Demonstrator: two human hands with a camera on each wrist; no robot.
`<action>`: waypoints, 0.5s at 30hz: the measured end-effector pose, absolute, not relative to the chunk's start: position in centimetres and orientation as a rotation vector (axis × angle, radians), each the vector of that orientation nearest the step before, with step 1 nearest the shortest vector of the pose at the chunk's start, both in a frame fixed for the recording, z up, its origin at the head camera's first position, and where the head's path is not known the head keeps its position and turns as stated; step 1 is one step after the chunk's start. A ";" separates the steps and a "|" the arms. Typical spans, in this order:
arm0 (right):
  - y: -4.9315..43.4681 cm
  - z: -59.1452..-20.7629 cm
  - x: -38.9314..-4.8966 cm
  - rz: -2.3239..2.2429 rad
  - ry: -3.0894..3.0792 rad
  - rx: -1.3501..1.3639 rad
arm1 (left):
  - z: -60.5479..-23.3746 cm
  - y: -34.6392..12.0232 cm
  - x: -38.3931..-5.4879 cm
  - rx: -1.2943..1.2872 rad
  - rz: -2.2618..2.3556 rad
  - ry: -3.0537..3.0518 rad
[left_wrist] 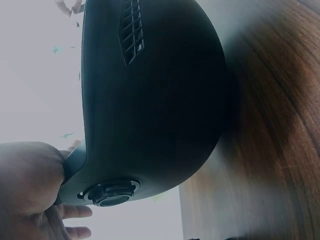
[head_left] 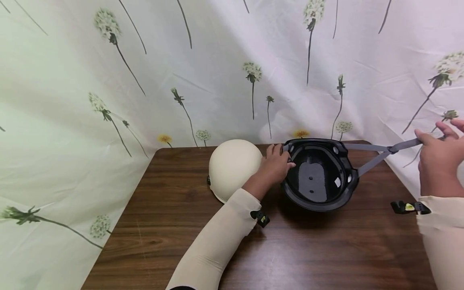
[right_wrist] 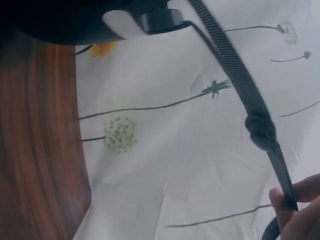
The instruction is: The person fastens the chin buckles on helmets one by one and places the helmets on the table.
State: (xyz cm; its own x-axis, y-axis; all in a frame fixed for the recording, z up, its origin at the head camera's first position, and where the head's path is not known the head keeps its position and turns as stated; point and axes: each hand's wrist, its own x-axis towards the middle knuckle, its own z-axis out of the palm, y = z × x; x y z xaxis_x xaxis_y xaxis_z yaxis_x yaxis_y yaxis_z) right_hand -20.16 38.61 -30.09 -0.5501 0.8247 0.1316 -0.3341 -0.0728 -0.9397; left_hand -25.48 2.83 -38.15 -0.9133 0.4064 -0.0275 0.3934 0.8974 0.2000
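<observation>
A black helmet [head_left: 313, 181] lies upside down on the table, its padded inside facing up in the head view. My left hand [head_left: 273, 163] grips its left rim. In the left wrist view, the helmet's outer shell [left_wrist: 155, 100] shows a grille vent and a round dial [left_wrist: 112, 192] near the hand. Off to the right, my right hand [head_left: 440, 159] pinches the grey chin strap [head_left: 406, 145], which stretches taut from the helmet's right side. Two branches of the strap meet at a slider [right_wrist: 261, 134].
A cream helmet [head_left: 233, 169] stands dome up on the brown wooden table [head_left: 174, 225], just left of the black one. Behind the table hangs a pale cloth [head_left: 217, 80] printed with dandelions.
</observation>
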 end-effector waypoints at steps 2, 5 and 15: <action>38.4 -30.4 -20.3 1.573 -1.515 -0.626 | -38.3 2.8 -25.5 0.627 0.289 2.991; 38.0 -31.0 -20.4 1.229 -1.772 -0.662 | -38.4 2.8 -25.5 0.618 0.283 2.994; 37.5 -31.0 -20.8 0.612 -1.873 -0.049 | -38.5 2.8 -25.5 0.606 0.267 2.995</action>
